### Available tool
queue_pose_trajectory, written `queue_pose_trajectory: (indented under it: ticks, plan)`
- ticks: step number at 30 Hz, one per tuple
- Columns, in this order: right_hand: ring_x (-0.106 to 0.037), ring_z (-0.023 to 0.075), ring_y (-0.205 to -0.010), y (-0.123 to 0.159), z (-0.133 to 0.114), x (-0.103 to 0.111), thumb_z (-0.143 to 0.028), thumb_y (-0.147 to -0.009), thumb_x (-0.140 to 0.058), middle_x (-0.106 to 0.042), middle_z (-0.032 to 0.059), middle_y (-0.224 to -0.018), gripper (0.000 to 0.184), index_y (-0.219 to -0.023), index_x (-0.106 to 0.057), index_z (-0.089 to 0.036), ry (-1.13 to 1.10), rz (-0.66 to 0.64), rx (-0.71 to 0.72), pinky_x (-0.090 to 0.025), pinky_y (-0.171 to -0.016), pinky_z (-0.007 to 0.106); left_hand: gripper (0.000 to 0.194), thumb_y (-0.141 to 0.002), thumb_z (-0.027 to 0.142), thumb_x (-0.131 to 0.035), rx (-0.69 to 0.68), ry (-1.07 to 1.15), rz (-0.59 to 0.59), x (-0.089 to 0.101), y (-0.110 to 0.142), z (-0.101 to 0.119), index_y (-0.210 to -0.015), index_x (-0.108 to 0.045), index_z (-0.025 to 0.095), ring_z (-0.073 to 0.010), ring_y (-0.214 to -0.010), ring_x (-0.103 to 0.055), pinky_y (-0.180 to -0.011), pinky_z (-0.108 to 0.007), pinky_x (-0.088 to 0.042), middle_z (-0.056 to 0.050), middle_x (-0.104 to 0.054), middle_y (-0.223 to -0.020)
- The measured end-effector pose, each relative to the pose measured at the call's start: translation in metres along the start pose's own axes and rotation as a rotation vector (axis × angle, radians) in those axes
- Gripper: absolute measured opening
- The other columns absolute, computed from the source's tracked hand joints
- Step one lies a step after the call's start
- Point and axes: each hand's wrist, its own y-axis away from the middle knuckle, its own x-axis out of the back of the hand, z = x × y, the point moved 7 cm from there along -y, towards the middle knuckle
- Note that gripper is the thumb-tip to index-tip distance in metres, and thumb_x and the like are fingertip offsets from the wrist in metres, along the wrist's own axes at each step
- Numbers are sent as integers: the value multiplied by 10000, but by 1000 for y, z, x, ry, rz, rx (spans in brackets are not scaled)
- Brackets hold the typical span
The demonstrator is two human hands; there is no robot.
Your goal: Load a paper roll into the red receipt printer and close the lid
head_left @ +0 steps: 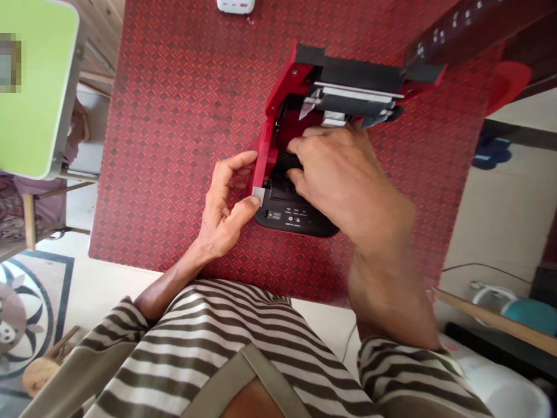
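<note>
A red and black label printer point(300, 219) sits on the table with its hinged lid point(361, 75) raised at the back. Under the lid a roller and metal bars show. My left hand point(228, 203) grips the printer's left side, its thumb on a grey corner tab point(258, 195) and its fingers along the red wall. My right hand point(343, 174) reaches into the open body from the right, back of the hand upward. Its fingers are bent, and their tips are mostly hidden inside, so what they hold cannot be made out.
The table point(174, 104) has a red patterned cover. A white device point(235, 6) lies at its far edge. A green-topped folding table point(39, 116) stands to the left. A dark brown glossy object point(470, 35) reaches in at the upper right, near a red round seat point(513, 84).
</note>
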Motion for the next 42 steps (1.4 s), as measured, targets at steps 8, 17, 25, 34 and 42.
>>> queue_pose_trajectory:
  ticks: [8,17,25,34,42]
  plan:
    - [-880,372,-1112,17,-20,51,-336,-1189,-716,-907,71,-1104,204,-1156,-917,-350,-94,-134,56,-723,-1200,611,642,-1219,747,-809,24,-3,9,0,0,5,-1773,-725,433,-390,-1470,-795,-1232,-634,-691,-91,-798,-1638]
    - [-889,346,-1082,23,-26,62,-337,-1143,-821,-977,-19,-1107,203,-1138,-996,-439,-284,-273,125,-745,-1078,576,644,-1200,625,-841,-20,-62,-22,9,-5,17,-1799,-722,419,-397,-1452,-811,-1209,-670,-700,-94,-816,-1636]
    - [-808,282,-945,22,-27,66,-297,-1234,-696,-912,20,-986,330,-956,-871,-332,-186,-293,209,-591,-898,468,602,-1224,723,-731,-25,-349,-6,16,-14,45,-1756,-715,443,-437,-1515,-810,-1147,-665,-728,-69,-839,-1666]
    - [-807,301,-1007,33,-30,68,-308,-1310,-642,-864,43,-1033,288,-1075,-809,-308,-108,-137,269,-625,-928,470,440,-1301,594,-687,-219,-614,-91,6,-23,78,-1667,-799,376,-370,-1538,-791,-1236,-664,-689,-99,-826,-1625]
    - [-831,299,-1092,58,-51,78,-198,-1275,-712,-884,40,-1111,198,-1155,-824,-309,-67,32,272,-707,-987,479,459,-1235,457,-812,-412,-680,-164,-20,-19,93,-1677,-795,333,-417,-1569,-763,-1363,-683,-635,-142,-823,-1681]
